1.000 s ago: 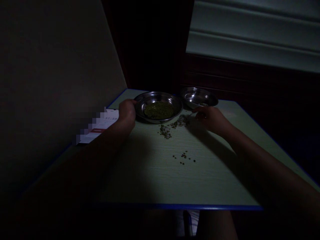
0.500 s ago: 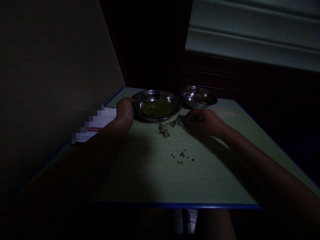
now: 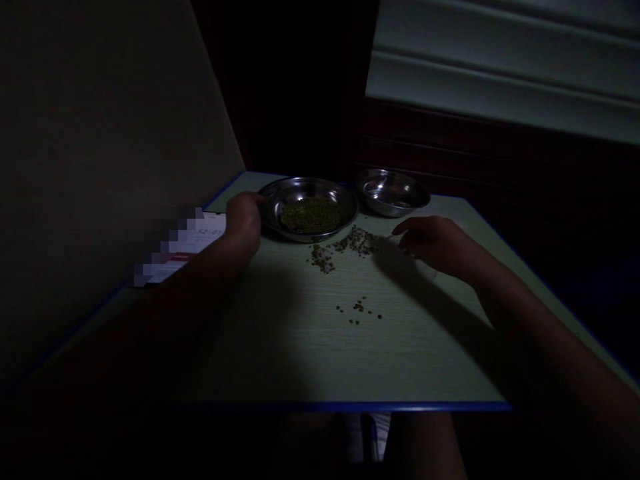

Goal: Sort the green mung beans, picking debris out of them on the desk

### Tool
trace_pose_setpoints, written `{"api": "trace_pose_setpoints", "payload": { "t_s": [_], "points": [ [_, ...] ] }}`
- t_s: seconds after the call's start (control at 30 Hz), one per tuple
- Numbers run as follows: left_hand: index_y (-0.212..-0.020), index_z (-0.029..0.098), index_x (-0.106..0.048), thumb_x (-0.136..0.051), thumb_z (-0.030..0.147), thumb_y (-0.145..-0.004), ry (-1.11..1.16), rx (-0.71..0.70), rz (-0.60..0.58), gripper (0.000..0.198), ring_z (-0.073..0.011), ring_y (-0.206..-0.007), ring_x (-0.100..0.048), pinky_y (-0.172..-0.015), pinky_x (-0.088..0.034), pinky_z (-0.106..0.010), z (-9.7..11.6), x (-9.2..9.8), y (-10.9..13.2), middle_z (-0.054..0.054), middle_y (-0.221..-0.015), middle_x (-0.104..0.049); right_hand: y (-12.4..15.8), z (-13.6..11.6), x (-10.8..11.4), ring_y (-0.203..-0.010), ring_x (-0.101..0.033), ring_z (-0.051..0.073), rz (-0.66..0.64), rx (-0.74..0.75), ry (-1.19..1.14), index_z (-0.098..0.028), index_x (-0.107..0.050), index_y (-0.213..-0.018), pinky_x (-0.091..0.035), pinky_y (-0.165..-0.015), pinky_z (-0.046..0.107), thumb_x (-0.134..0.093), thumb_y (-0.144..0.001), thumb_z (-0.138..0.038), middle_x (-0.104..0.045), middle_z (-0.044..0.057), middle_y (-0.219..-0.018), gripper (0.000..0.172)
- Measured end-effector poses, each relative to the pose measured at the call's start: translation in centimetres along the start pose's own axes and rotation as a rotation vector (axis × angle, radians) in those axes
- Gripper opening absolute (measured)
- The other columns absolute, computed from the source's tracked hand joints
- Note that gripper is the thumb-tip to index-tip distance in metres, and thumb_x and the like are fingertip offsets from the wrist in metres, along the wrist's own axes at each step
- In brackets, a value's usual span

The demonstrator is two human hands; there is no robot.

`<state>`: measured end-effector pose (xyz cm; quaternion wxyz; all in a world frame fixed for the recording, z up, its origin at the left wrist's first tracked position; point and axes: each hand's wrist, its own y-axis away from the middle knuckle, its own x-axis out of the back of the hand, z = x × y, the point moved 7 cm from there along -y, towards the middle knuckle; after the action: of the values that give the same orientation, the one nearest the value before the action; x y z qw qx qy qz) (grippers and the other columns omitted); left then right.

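My left hand (image 3: 244,223) is closed on the left rim of a shiny metal bowl (image 3: 270,217), thumb side at the edge. Green beans (image 3: 315,215), small and round like mung beans, cover the bowl's bottom. In front of it lies a loose pile of beans mixed with whitish bits (image 3: 356,241), and a second clump (image 3: 321,259) sits to its left. My right hand (image 3: 433,243) hovers just right of the pile, fingers bent and slightly apart, with nothing visible between them. A few pale specks (image 3: 431,272) lie beneath it.
A second metal bowl (image 3: 393,193) stands at the back right, something small in its bottom. Several single beans (image 3: 359,307) are scattered nearer the front. A phone (image 3: 193,243), partly blurred, lies by the left wall. The pale table (image 3: 300,360) has a blue edge; the room is dim.
My right hand has moved right, away from the pile, uncovering more of its right side. The left hand keeps its hold on the bowl. The view has shifted slightly.
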<state>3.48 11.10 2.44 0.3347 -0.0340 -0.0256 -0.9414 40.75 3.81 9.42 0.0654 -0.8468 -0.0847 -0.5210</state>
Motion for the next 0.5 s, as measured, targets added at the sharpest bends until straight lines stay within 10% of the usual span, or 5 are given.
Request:
{"api": "trace_pose_setpoints", "payload": {
  "t_s": [0.2, 0.5],
  "points": [
    [-0.079, 0.026, -0.063, -0.063, 0.010, -0.076, 0.049, 0.013, 0.005, 0.016, -0.0345, -0.125, -0.079, -0.119, -0.066, -0.050, -0.3, 0.0, -0.1, -0.010, -0.102, -0.077, 0.3, -1.0, -1.4, -0.093, -0.093, 0.027, -0.149, -0.013, 0.080, -0.014, -0.096, -0.143, -0.065, -0.085, 0.031, -0.070, -0.103, 0.007, -0.098, 0.012, -0.104, 0.052],
    [-0.085, 0.020, -0.069, -0.060, 0.006, -0.086, 0.071, 0.023, -0.004, 0.017, -0.0272, -0.104, -0.071, -0.106, -0.060, -0.042, 0.0, 0.1, 0.5, -0.008, -0.101, -0.074, -0.3, 0.5, -0.8, -0.089, -0.092, 0.027, -0.040, -0.030, 0.159, -0.018, -0.099, -0.137, -0.066, -0.087, 0.034, -0.072, -0.100, 0.004, -0.099, 0.014, -0.111, 0.051]
  ]
}}
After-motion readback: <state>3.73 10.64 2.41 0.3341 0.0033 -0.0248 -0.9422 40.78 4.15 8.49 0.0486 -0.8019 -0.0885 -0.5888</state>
